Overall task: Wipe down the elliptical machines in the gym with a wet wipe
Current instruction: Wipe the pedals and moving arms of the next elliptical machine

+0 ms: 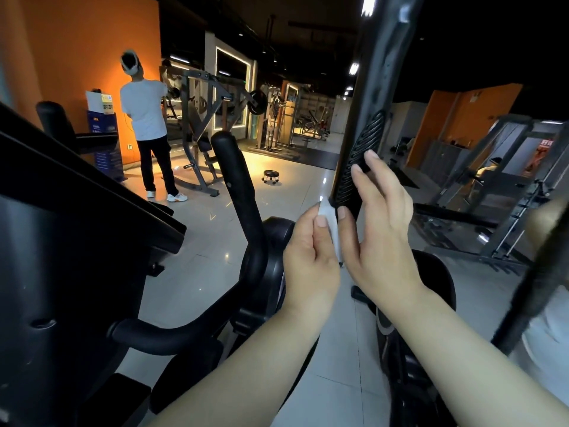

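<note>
Left hand (308,260) pinches the wipe (328,215) at the ribbed handle's (361,149) lower end, right hand (381,235) rests straight fingers on it — risk: bunched wipe could skip the ribs, or the handle swing away under pressure.

Tiled floor (197,272) carries elliptical machines (255,260), a wheeled stool (271,175), a weight machine (203,124)
</note>
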`<state>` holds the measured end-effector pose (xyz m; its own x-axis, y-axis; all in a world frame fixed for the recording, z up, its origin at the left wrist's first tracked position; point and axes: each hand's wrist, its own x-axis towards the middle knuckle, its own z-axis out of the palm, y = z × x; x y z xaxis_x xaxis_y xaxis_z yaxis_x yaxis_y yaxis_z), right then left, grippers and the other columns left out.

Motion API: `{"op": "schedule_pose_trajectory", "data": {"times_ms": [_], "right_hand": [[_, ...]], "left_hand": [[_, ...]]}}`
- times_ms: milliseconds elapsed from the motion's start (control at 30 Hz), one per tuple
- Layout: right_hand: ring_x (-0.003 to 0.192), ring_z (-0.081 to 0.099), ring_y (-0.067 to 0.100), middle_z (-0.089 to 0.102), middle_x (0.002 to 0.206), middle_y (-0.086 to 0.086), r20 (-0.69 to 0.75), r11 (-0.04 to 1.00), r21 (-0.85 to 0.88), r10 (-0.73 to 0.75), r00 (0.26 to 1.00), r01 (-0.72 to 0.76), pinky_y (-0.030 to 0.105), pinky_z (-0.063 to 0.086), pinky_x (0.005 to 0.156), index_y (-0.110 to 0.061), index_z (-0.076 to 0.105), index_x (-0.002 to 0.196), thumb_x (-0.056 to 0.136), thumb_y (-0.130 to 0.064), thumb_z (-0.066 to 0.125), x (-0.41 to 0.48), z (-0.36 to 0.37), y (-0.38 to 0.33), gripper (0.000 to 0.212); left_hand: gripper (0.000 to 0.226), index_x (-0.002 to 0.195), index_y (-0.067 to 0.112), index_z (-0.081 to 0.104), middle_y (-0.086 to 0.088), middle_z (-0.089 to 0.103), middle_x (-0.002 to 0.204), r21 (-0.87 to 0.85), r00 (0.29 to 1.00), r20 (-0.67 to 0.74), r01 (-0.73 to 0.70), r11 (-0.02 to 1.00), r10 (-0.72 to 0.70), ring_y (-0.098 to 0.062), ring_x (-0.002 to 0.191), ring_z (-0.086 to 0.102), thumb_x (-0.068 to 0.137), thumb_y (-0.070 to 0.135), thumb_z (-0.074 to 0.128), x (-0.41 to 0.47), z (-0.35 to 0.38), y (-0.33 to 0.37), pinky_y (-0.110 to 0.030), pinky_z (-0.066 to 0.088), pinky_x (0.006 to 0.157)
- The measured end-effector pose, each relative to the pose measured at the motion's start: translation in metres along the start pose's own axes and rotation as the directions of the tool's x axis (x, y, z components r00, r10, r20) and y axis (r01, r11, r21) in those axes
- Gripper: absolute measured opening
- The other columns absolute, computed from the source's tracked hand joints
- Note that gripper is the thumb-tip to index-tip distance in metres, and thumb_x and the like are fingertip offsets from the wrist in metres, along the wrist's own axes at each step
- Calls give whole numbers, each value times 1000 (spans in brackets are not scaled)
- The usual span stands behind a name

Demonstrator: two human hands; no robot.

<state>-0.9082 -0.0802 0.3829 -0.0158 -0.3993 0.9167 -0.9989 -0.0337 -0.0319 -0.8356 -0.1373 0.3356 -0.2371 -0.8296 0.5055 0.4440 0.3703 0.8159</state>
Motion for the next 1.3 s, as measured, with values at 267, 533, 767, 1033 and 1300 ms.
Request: {"op": "schedule_pose_trajectory", "data": {"times_ms": [267, 533, 767, 1033, 1300], "right_hand": [[141, 24, 17, 31, 154, 15, -72, 999, 28, 28, 997, -26, 12, 12, 116, -2, 38, 151, 98, -2, 60, 15, 0, -2, 57], [150, 15, 13, 18, 161, 11, -101, 983, 155, 116, 988, -99, 14, 13, 119, -3, 24, 157, 104, -9, 52, 32, 6, 0, 61], [146, 18, 11, 21, 155, 5, -120, 979, 167, 137, 983, -116, 13, 13, 117, -2, 23, 157, 105, -12, 51, 42, 4, 0, 60], [145, 28, 22, 24, 152, -1, -112, 968, 229, 130, 985, -101, 32, 33, 118, -9, 25, 157, 106, -14, 49, 44, 0, 5, 57], [134, 33, 12, 21, 134, -19, -142, 959, 260, 153, 978, -113, 14, 30, 110, -9, 25, 158, 107, -23, 41, 58, -4, 1, 55]], "left_hand": [[33, 130, 18, 66, 3, 74, 115, -69, 1000, -6, 15, 997, -15, -11, 111, 68, 108, 28, 44, 1, 4, -6, -37, 54, 99], [34, 134, 23, 64, 8, 74, 117, -75, 993, 30, -112, 991, 115, -7, 115, 67, 110, 31, 41, 23, 15, 24, -28, 53, 100], [37, 104, 14, 68, 12, 70, 84, -67, 998, -2, -70, 995, 70, -4, 82, 66, 108, 39, 41, 30, 20, 26, -21, 50, 74], [35, 125, 21, 68, 4, 76, 100, -66, 991, 16, -131, 989, 132, -11, 99, 71, 108, 36, 41, 30, 22, 30, -28, 56, 86], [33, 87, 33, 64, 13, 63, 74, 21, 977, -63, -202, 979, 203, -6, 73, 60, 108, 42, 41, 62, 33, 61, -30, 50, 70]]}}
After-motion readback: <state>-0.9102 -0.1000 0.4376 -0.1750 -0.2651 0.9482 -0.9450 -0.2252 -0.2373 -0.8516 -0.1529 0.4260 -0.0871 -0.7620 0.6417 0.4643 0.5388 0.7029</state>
